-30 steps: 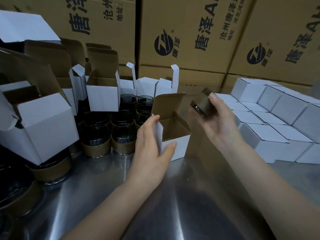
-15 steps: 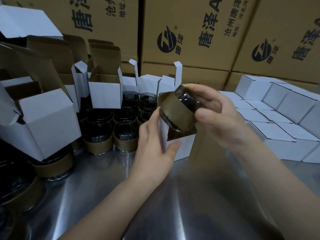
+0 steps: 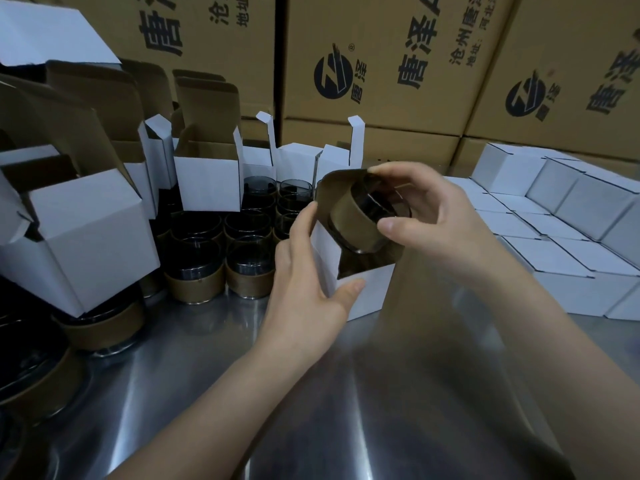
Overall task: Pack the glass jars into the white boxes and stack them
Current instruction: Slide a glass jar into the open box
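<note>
My right hand point(image 3: 426, 209) grips a dark glass jar point(image 3: 360, 223) with a brown paper band, tilted, its base at the mouth of an open white box point(image 3: 367, 289). My left hand point(image 3: 308, 282) holds that box by its left side, thumb on the front wall, fingers behind the side flap. The box stands on the steel table point(image 3: 311, 393) with its brown-lined lid flap raised. Several more banded jars point(image 3: 247, 268) stand in rows just left of the box.
Open white boxes point(image 3: 207, 181) stand behind and left of the jars, a large one point(image 3: 86, 237) at the near left. Closed white boxes point(image 3: 554, 258) are stacked in rows at the right. Big brown cartons point(image 3: 381, 64) wall off the back.
My right hand has brought the jar from up at the right down to the box's mouth. My left hand has kept its hold on the box.
</note>
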`<state>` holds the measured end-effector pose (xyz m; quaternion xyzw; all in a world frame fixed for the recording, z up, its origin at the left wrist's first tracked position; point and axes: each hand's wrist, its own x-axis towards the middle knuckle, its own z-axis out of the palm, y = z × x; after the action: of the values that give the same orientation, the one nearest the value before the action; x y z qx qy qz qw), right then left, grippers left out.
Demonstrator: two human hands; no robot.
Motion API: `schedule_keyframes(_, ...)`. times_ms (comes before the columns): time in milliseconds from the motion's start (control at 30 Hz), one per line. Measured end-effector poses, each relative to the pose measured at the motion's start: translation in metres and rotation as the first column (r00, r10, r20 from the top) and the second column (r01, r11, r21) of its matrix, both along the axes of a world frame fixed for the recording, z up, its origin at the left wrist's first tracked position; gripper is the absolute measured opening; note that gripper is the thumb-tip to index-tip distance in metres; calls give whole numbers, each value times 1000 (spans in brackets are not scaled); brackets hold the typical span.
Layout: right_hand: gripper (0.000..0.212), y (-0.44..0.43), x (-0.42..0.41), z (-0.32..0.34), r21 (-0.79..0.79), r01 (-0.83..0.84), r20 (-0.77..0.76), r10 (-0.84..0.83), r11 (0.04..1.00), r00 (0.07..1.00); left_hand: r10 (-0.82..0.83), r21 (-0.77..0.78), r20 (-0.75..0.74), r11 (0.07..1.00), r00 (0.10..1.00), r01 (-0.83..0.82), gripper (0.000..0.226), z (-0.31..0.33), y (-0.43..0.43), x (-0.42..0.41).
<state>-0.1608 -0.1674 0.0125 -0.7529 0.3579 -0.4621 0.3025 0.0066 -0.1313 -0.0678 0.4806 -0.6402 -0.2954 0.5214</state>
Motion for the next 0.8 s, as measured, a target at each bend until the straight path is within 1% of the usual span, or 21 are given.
schedule_keyframes(167, 54, -3, -5, -2, 22, 95, -111, -92, 995, 990, -11, 8, 31, 1000, 999, 11, 88, -2, -1, 0)
schedule_keyframes(367, 55, -9, -4, -4, 16, 192, -273, -180, 981, 945, 6, 24, 45, 1000, 999, -7, 89, -3, -4, 0)
schedule_keyframes(567, 60, -10, -1, -4, 24, 225, -311, -207, 974, 928, 17, 11, 53, 1000, 998, -18, 89, -4, -4, -1)
schedule_keyframes(667, 57, -9, 2, -5, 43, 223, -341, -196, 974, 920, 19, 6, 58, 1000, 998, -19, 89, -5, -3, -1)
schedule_keyframes(800, 54, -8, 6, -4, -16, 246, -393, -232, 969, 890, 17, 1, 57, 1000, 998, -17, 89, -5, -2, -1)
